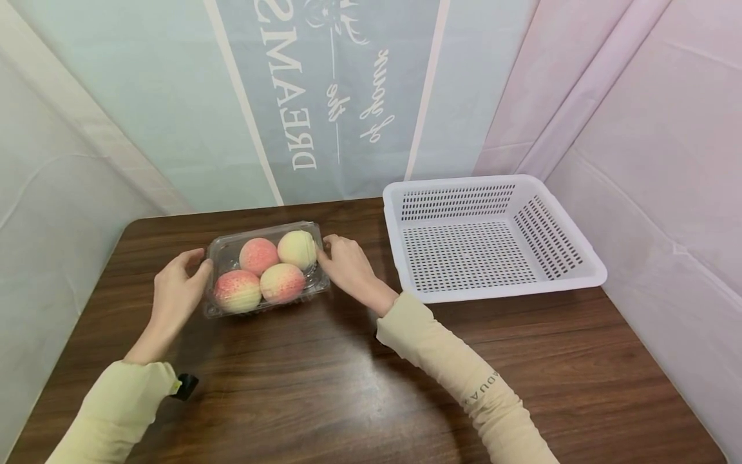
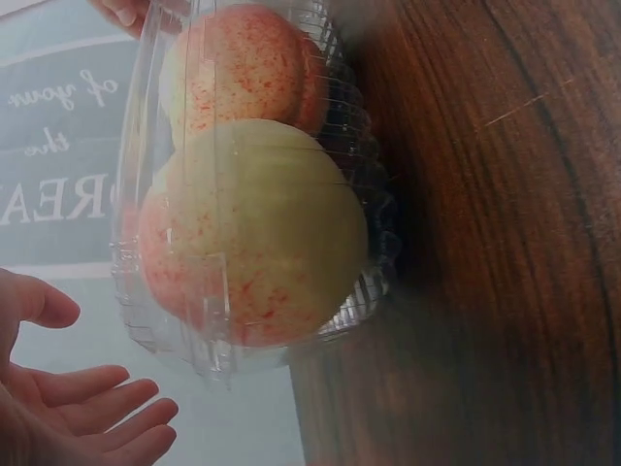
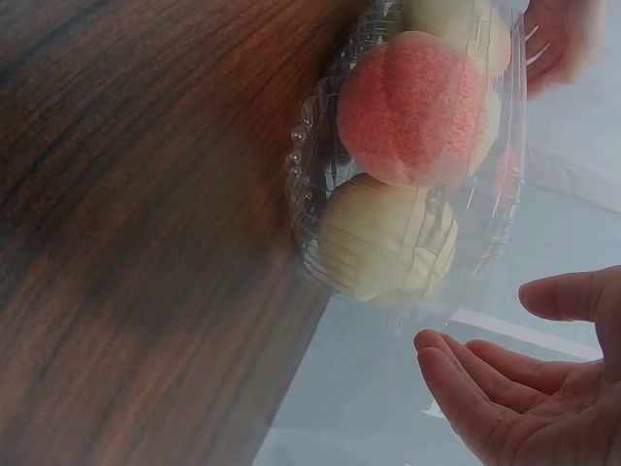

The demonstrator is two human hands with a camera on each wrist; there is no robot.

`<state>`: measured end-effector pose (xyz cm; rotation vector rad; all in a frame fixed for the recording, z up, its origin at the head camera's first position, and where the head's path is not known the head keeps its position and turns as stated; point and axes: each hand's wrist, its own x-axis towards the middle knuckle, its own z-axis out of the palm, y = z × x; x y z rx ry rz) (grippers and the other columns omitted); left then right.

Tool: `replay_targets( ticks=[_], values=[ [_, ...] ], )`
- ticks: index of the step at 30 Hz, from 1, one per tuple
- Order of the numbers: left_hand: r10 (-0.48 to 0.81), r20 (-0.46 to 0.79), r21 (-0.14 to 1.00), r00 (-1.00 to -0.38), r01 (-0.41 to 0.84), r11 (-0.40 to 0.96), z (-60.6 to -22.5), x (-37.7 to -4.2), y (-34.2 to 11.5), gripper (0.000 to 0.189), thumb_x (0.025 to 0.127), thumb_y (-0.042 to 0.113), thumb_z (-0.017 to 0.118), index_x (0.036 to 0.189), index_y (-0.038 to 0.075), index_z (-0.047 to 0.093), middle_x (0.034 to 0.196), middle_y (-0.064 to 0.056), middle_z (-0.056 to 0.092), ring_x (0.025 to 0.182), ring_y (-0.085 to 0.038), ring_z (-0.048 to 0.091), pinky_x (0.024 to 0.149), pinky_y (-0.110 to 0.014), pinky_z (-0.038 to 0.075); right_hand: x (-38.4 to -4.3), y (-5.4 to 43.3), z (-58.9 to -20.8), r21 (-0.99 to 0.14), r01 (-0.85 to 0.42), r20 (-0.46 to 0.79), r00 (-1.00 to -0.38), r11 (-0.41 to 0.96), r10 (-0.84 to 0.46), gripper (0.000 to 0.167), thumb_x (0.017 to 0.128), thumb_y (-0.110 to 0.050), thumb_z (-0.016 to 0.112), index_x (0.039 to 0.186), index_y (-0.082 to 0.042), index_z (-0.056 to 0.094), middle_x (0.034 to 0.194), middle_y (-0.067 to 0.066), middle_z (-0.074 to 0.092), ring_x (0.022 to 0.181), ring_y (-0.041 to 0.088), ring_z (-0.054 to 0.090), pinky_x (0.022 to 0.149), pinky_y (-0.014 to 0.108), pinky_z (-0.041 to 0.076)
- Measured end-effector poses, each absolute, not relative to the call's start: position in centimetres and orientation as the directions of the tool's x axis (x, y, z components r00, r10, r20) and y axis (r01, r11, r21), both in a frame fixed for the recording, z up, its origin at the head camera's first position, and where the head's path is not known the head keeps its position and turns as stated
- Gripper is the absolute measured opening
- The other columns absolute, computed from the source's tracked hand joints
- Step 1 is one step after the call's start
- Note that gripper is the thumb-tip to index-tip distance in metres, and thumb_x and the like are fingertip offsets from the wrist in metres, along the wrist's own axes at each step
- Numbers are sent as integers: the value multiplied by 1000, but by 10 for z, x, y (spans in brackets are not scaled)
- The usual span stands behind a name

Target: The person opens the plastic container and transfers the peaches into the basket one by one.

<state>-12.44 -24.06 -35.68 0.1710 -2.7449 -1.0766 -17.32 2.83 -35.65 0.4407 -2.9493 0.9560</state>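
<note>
A clear plastic clamshell box with several red-and-yellow peaches inside sits on the left part of the table, its lid down over the fruit. My left hand is at the box's left end, thumb and fingers spread; the left wrist view shows a gap between this hand and the plastic. At the opposite end is my right hand. The right wrist view has its fingers extended, tips right by the box corner, with the thumb held apart.
A white perforated plastic basket stands on the right of the brown wooden table, with nothing in it. Behind the table hangs a printed cloth, and pale fabric walls rise at both sides.
</note>
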Motion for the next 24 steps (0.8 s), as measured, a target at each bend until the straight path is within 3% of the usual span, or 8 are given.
replay_targets(
  ticks=[16, 21, 24],
  values=[
    [-252, 12, 703, -968, -171, 690, -372, -120, -251, 48, 96, 28, 37, 125, -8, 48, 119, -32, 51, 113, -43, 44, 87, -52, 35, -172, 31, -371, -643, -225, 70, -969, 732, -236, 34, 91, -20, 52, 115, 3, 58, 98, 13, 65, 77, 16, 61, 66, 27, 50],
    [-230, -15, 677, -973, -179, 714, -377, -117, -254, 47, 96, 28, 36, 124, -9, 49, 112, -31, 56, 99, -38, 55, 72, -36, 44, -171, 31, -375, -671, -180, 30, -976, 719, -217, 34, 91, -21, 52, 114, 3, 59, 98, 12, 66, 79, 17, 63, 67, 26, 50],
    [-219, -24, 659, -975, -180, 730, -381, -116, -254, 46, 95, 26, 37, 121, -9, 51, 104, -28, 60, 87, -30, 57, 63, -27, 40, -171, 32, -377, -679, -157, 2, -977, 717, -212, 36, 92, -23, 51, 115, 3, 59, 99, 11, 66, 81, 18, 63, 68, 26, 51]
  ],
)
